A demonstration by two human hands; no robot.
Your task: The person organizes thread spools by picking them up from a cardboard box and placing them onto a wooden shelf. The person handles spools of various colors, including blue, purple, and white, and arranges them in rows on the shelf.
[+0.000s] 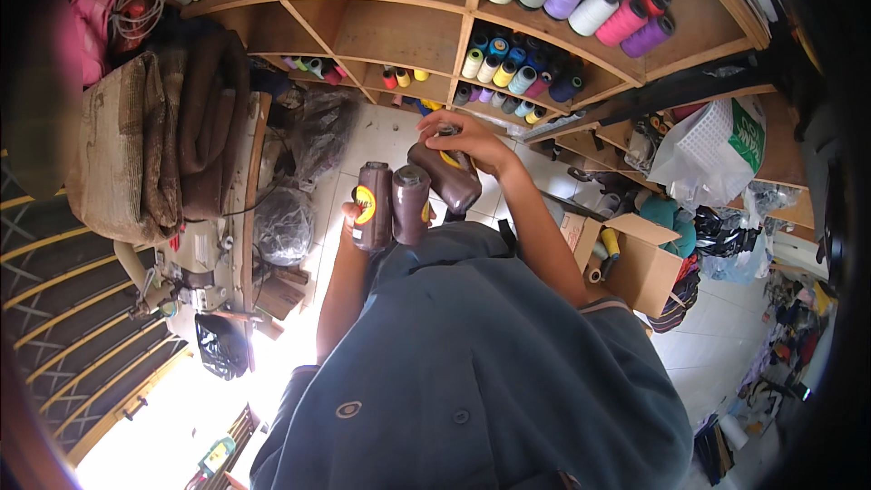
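In front of my chest I hold brown thread cones. My left hand (pixel 348 212) is closed around two of them, a cone with a yellow round label (pixel 373 209) and a second brown cone (pixel 412 206) beside it; most of its fingers are hidden behind them. My right hand (pixel 470 141) grips a third brown cone (pixel 446 177) from above near its top end. That cone is tilted, its base toward my body, and sits close to the second one.
Wooden shelving (pixel 399 32) with coloured thread cones spans the far side. A sewing machine (pixel 201 249) stands at left by folded brown fabric (pixel 136 145). At right are an open cardboard box (pixel 649 263) holding cones and a white plastic bag (pixel 712 150). Cloth scraps (pixel 771 372) lie on the floor.
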